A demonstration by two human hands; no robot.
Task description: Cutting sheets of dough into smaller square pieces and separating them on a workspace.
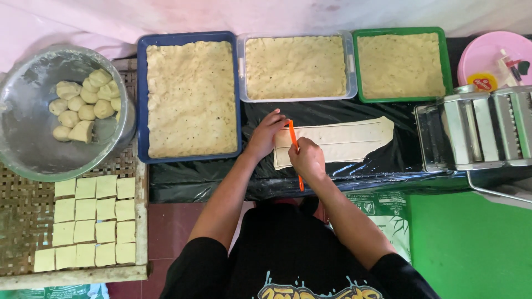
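I am working over a black plastic sheet (332,171) spread under both my hands. Far off to the left of my left hand, a woven bamboo tray (22,221) is carrying rows of pale cut dough squares (91,221), and above it a big metal bowl (33,144) is holding a heap of dough balls (86,102). Just beyond my left hand a blue tray (142,99) is lying full of a flat speckled dough layer; beyond my fingers a clear tray (350,61) and, further right, a green tray (446,61) are holding the same. Well to the right of my right hand a metal pasta roller (476,130) is standing, with a pink round lid (482,52) behind it.

The rolled dough strip (343,141) is lying flat on the black sheet, stretching from under my hands out to the right, with lengthwise cuts running along it. My left hand (266,133) is lying open, fingers spread flat, pressing on the strip's left end. My right hand (306,159) is curled closed around an orange cutter (293,138), gripping its middle; the tool is slanting, its upper end touching the dough just beside my left fingertips, its lower end poking out below my fist
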